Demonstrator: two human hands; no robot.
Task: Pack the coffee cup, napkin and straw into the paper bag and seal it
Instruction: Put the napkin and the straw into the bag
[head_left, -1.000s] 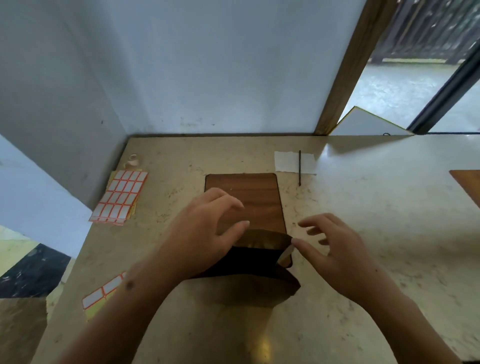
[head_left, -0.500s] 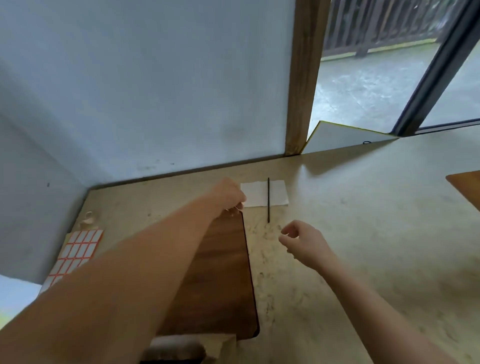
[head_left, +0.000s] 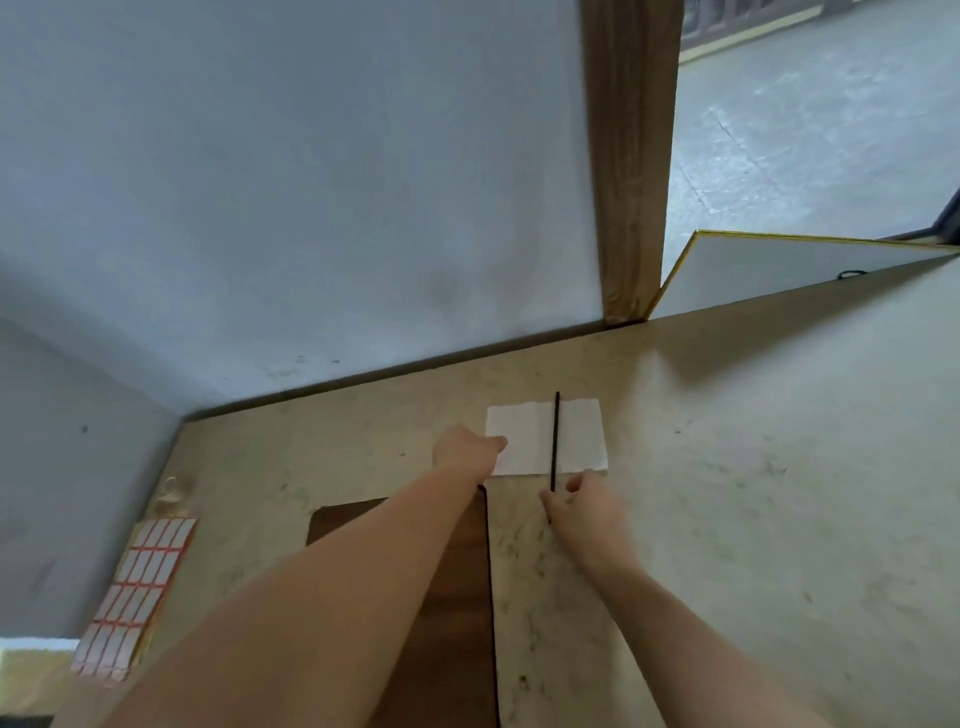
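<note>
A white napkin (head_left: 524, 441) lies flat near the back wall on the beige stone table (head_left: 753, 493). A thin black straw (head_left: 555, 436) lies across it, running front to back. My left hand (head_left: 465, 453) is at the napkin's left edge, with its fingers closed on that edge. My right hand (head_left: 584, 506) is just in front of the napkin, thumb and fingers pinched around the near end of the straw. The paper bag and the coffee cup are out of view.
A dark wooden board (head_left: 462, 623) lies under my left forearm. Sheets of red-bordered stickers (head_left: 137, 592) and a small pale object (head_left: 169, 493) sit at the left edge. A wooden post (head_left: 628, 156) and a leaning white panel (head_left: 779, 270) stand behind the table.
My view has tilted up and the paper bag has left the frame. Both hands left the bag and reached forward; the left is now on the napkin's edge and the right on the straw's near end.
</note>
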